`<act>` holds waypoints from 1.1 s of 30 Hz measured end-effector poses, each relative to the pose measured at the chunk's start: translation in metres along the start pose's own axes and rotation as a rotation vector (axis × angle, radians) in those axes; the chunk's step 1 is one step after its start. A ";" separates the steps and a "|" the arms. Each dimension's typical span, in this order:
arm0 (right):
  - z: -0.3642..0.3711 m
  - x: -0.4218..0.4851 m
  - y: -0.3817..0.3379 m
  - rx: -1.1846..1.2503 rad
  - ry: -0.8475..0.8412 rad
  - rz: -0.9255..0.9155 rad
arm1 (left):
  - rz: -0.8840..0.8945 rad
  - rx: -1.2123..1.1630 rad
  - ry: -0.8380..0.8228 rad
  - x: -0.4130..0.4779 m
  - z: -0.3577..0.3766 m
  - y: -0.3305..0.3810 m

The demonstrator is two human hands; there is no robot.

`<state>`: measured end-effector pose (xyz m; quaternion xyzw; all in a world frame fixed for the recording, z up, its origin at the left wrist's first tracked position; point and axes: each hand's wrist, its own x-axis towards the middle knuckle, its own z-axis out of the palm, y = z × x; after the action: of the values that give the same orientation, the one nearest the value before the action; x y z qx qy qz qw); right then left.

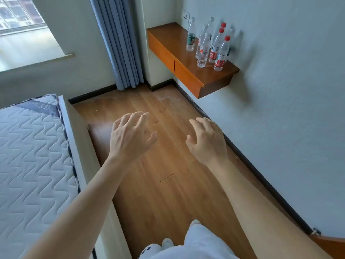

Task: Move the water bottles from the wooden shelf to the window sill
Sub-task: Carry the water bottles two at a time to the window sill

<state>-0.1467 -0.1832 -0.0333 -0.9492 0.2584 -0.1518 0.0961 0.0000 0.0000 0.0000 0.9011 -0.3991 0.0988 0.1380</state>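
Note:
Several clear plastic water bottles stand upright on the wooden shelf [169,37] fixed to the right wall at the upper right. The frontmost has a red cap and red label [221,55]; a green-labelled one [191,36] stands at the left of the group. The pale window sill [28,51] lies at the upper left, with nothing on it. My left hand [130,137] and my right hand [207,141] hover over the floor in the middle, both empty with fingers spread, well short of the shelf.
A quilted mattress [31,156] on a bed frame fills the left side. A blue-grey curtain [119,42] hangs between the sill and the shelf. Wood floor [164,184] runs between bed and right wall. A wall socket [185,15] sits above the shelf.

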 end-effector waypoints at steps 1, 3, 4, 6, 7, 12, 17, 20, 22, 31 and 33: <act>0.002 0.005 -0.001 0.005 -0.009 -0.004 | 0.005 -0.009 -0.004 0.004 0.001 -0.003; 0.006 0.017 -0.001 0.010 -0.005 0.005 | -0.003 -0.005 0.012 0.014 0.005 -0.010; 0.009 0.024 -0.001 0.003 -0.009 0.002 | -0.004 -0.002 0.009 0.019 0.008 -0.014; 0.016 0.041 0.000 0.001 -0.010 -0.003 | -0.003 0.002 0.014 0.036 0.015 -0.019; 0.019 0.050 0.002 0.001 -0.005 -0.006 | -0.005 0.007 0.017 0.044 0.019 -0.022; 0.036 0.105 0.023 -0.009 0.001 -0.022 | -0.003 0.011 0.017 0.101 0.041 -0.027; 0.052 0.188 0.060 -0.009 -0.003 -0.013 | -0.011 0.029 0.006 0.189 0.067 -0.025; 0.056 0.237 0.082 0.008 -0.025 0.001 | -0.016 0.026 -0.008 0.244 0.081 -0.018; 0.057 0.267 0.098 0.024 -0.019 0.007 | -0.001 0.027 -0.009 0.278 0.090 -0.013; 0.070 0.363 0.160 0.069 -0.004 0.113 | 0.035 -0.001 -0.041 0.391 0.137 0.013; 0.076 0.377 0.172 0.068 -0.014 0.132 | 0.036 -0.013 -0.055 0.411 0.149 0.016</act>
<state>0.1087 -0.5170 -0.0593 -0.9273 0.3147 -0.1470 0.1398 0.2702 -0.3431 -0.0196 0.8952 -0.4195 0.0738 0.1312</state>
